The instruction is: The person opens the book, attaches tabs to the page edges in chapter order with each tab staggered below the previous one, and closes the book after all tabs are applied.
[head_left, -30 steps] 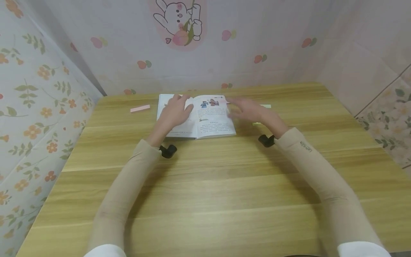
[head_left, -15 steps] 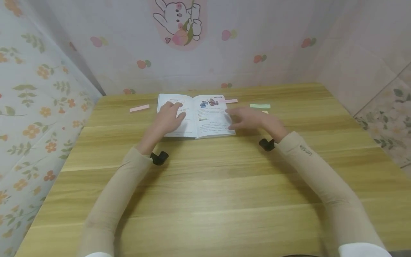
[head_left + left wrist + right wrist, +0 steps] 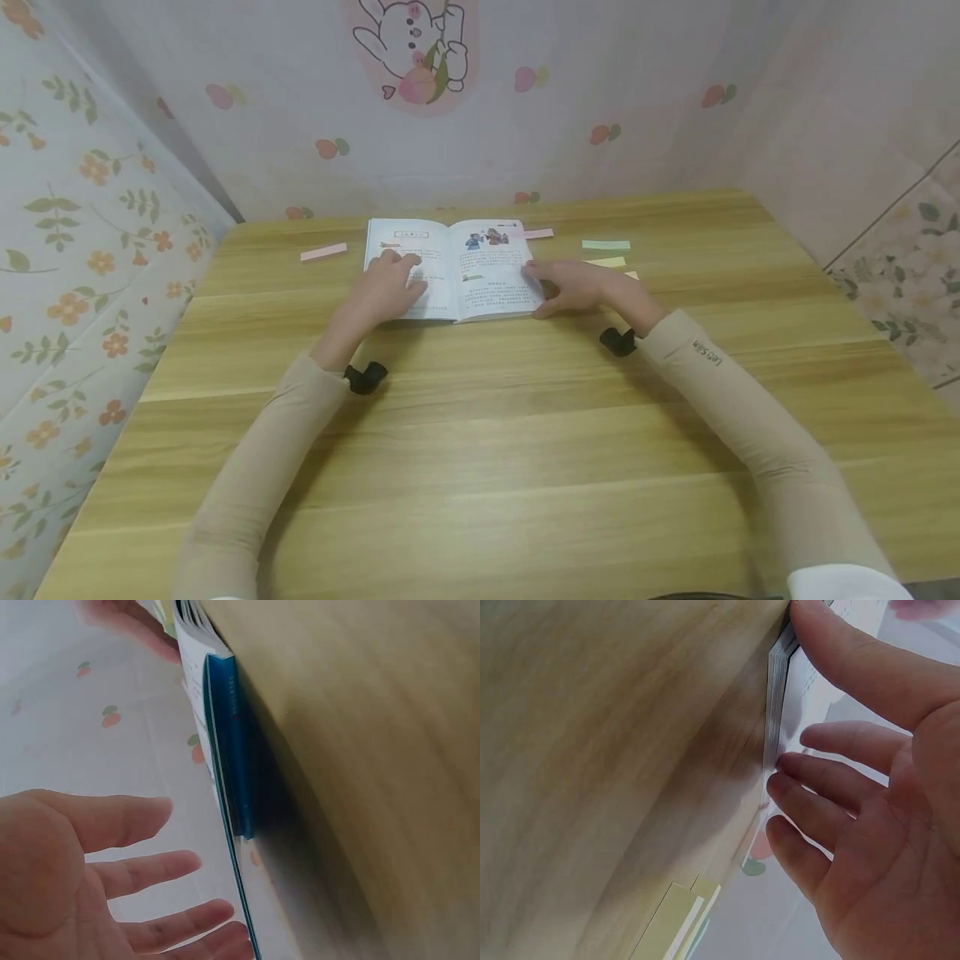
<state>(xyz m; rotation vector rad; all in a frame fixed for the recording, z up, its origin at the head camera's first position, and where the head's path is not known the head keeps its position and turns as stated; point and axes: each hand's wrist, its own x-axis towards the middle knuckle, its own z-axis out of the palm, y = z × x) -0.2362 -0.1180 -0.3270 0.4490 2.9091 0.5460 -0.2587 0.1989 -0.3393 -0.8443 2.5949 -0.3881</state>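
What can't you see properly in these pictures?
- Words in the book: too small in the head view.
- Left page: partly covered by the left hand.
- Yellow notes: partly behind the right hand in the head view.
- Book in the left wrist view: seen edge-on, cut off by the frame.

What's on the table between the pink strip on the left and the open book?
Nothing: between the pink strip and the open book, the head view shows bare wooden table.
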